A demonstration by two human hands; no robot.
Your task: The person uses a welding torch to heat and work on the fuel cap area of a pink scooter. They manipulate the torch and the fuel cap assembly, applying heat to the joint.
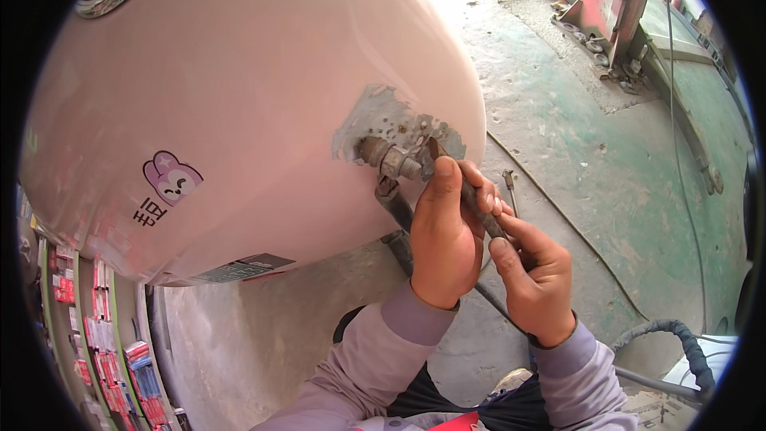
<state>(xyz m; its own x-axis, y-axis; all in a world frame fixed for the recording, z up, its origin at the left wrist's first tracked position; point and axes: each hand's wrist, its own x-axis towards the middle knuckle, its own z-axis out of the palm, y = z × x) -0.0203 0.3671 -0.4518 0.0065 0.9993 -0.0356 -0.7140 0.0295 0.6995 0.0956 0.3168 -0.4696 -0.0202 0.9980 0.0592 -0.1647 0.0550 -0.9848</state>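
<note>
Below pink panel, rectangular dark label.

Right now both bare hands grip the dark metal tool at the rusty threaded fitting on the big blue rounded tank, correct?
Not quite: the big rounded tank is pale pink, not blue. The head view shows the left hand and right hand gripping the dark metal tool at the rusty threaded fitting.

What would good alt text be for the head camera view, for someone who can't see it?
Both hands, left hand and right hand, grip a rusty tool set against a corroded pipe fitting on a large pale pink tank. Paint is chipped around the fitting; a worn green concrete floor lies behind.
</note>
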